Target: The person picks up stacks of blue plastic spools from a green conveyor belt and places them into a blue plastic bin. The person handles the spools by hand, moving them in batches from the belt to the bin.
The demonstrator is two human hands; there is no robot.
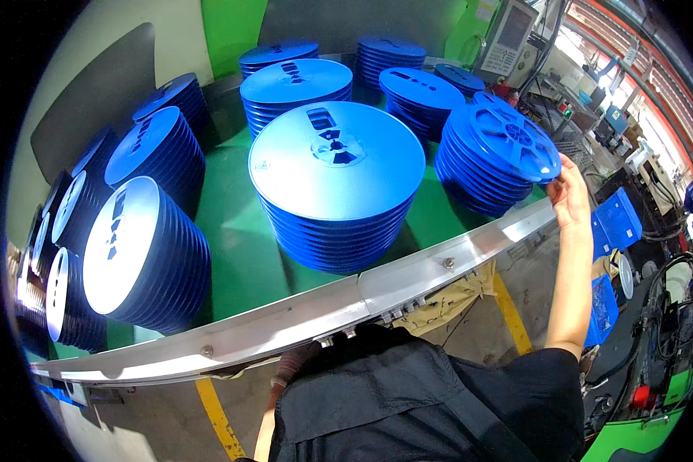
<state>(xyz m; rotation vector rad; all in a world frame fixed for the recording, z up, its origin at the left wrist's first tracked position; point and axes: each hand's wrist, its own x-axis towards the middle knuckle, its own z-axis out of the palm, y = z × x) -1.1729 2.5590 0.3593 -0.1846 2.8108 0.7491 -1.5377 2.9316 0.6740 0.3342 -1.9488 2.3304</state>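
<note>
The right hand (568,194) pinches the rim of the top spoked blue reel (512,138) on a stack (477,173) at the bench's (439,262) right edge. A larger stack of solid blue reels (337,192) stands mid-bench near the front edge. The left hand is out of sight.

Glossy blue plastic reels (336,158) stand stacked on a smooth matt green table top (235,246) edged with a brushed, shiny metal rim (408,273).
</note>
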